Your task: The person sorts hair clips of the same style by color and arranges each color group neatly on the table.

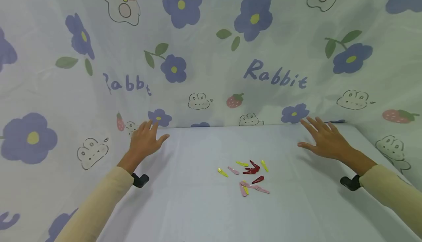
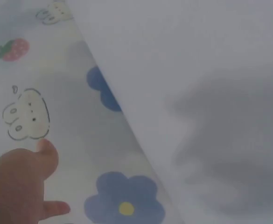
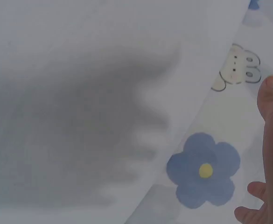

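Several snap hair clips lie loosely grouped on the white table [image 1: 197, 212]. Dark red clips [image 1: 258, 179] are in the middle and right of the group, yellow clips [image 1: 222, 172] around its edges, and pink clips [image 1: 262, 189] mostly at the near side, where some overlap. My left hand [image 1: 145, 141] hovers over the left part of the table, fingers spread and holding nothing. On the far right my right hand [image 1: 326, 139] is also raised with spread fingers and nothing in it. Both wrist views show only part of each hand, with no clips visible.
A patterned curtain [image 1: 211, 51] with flowers, rabbits and strawberries hangs behind the table and along its sides. Dark bands with black mounts [image 1: 141, 180] sit at the wrists. A small dark strip [image 1: 336, 121] shows at the back right edge.
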Demonstrator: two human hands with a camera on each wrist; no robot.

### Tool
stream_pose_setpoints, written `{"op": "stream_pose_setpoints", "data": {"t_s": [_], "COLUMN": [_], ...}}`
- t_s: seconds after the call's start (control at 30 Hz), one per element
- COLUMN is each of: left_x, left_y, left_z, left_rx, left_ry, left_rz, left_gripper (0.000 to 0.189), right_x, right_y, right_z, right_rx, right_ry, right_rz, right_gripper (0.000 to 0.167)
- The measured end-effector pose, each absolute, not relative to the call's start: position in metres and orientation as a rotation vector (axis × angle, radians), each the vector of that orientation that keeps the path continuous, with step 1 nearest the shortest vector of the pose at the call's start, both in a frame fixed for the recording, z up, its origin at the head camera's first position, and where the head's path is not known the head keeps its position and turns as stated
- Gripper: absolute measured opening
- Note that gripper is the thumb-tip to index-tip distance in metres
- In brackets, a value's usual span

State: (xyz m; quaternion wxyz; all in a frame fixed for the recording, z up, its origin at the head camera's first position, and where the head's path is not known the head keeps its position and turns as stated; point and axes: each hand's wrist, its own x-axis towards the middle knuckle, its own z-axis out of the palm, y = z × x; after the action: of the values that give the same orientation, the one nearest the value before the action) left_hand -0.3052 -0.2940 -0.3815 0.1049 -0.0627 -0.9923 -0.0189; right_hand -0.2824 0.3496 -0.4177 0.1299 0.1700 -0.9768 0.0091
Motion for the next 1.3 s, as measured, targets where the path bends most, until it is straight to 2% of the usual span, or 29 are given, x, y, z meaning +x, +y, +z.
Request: {"op": "stream_pose_setpoints", "data": {"t_s": [0.33, 0.9, 1.3], "left_x": [-0.3, -0.291, -0.284], "left_y": [-0.271, -0.233, -0.193], "left_z": [-0.381, -0.394, -0.4], "left_rx": [-0.327, -0.477, -0.513], "left_ry": [-2.814, -2.798, -2.913], "left_rz": [-0.086, -0.105, -0.348], "left_gripper": [0.044, 0.024, 0.016], "right_x": [-0.282, -0.276, -0.276], "right_y": [0.326, 0.273, 0.255], "right_z": [-0.417, -0.419, -0.432], "right_rx": [0.64, 0.819, 0.964], "right_ry": [-2.647, -2.66, -2.782], "right_rz": [0.13, 0.283, 0.53], "right_gripper": [0.096, 0.088, 0.067]}}
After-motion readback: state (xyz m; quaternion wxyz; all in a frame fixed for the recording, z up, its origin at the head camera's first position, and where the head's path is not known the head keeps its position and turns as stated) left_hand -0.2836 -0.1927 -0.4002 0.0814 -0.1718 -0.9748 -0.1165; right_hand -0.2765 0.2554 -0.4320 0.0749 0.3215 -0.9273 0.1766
